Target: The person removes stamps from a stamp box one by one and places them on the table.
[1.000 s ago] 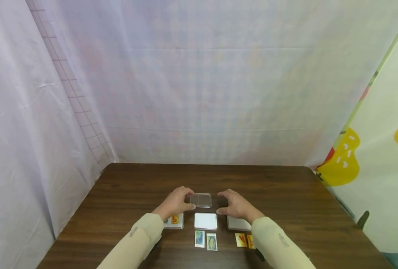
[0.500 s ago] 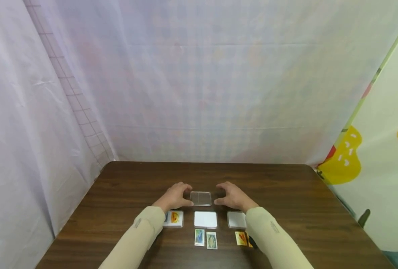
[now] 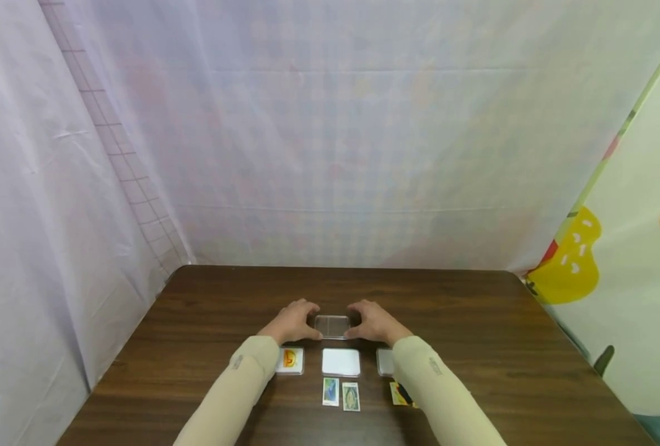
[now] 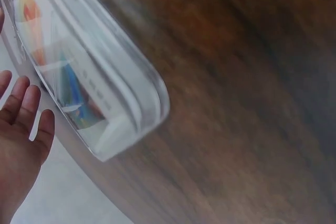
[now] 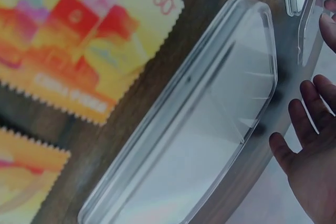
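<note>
A clear plastic lid-like piece (image 3: pixel 332 326) lies flat on the table between the two hands. My left hand (image 3: pixel 292 322) is at its left edge, thumb and fingers spread in a loose curve. At the right edge is my right hand (image 3: pixel 375 321), its fingers bent in a similar loose way. Whether either hand presses the edges cannot be told. Nearer stand a white-based clear case (image 3: pixel 341 362), a case with colourful stamps (image 4: pixel 73 87) beside the left hand (image 4: pixel 21 145), and another clear case (image 5: pixel 184 129) beside the right hand (image 5: pixel 315 171).
Two blue-green stamps (image 3: pixel 331 391) lie in front of the middle case. Orange-yellow stamps (image 5: pixel 79 51) are partly hidden under the right sleeve in the head view. Everything rests on a dark wooden table (image 3: pixel 207 297), with a pale curtain (image 3: pixel 330 155) behind it.
My right hand has moved left, up to the right edge of the clear piece. The left hand stays by the left edge, barely shifted. The clear piece remains on the table.
</note>
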The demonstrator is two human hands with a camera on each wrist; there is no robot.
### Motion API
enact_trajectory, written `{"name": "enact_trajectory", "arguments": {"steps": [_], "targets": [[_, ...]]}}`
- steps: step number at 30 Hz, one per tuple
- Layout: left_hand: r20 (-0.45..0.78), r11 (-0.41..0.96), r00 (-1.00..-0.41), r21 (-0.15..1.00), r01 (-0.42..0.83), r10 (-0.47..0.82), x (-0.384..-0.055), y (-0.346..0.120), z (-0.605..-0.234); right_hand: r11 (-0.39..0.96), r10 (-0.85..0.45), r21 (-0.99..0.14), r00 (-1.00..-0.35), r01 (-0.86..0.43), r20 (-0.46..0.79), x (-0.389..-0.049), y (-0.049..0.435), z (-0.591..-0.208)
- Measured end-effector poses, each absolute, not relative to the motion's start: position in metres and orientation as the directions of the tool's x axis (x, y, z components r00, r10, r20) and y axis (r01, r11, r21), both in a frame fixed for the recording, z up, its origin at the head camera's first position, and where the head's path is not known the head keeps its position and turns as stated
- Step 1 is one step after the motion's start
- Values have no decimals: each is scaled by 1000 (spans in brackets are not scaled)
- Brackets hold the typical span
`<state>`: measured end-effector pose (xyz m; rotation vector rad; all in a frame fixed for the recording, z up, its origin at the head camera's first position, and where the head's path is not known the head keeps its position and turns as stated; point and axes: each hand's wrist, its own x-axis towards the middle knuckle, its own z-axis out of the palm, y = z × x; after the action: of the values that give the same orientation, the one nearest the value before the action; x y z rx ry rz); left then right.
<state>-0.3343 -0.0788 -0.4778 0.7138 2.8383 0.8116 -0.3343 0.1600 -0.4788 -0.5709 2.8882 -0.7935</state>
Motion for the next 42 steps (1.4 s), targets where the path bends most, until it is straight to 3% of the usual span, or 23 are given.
{"name": "enact_trajectory", "arguments": {"steps": [23,42], "targets": [[-17,790,-876,439,427,482,-336,-68,-479,850,-398,-385,-917,-360,-19,-334,152,-481],[8,780,-863,425,460,505,-338,-69,-468,839,-385,-434,-922,-329,-46,-335,154,-470]]}}
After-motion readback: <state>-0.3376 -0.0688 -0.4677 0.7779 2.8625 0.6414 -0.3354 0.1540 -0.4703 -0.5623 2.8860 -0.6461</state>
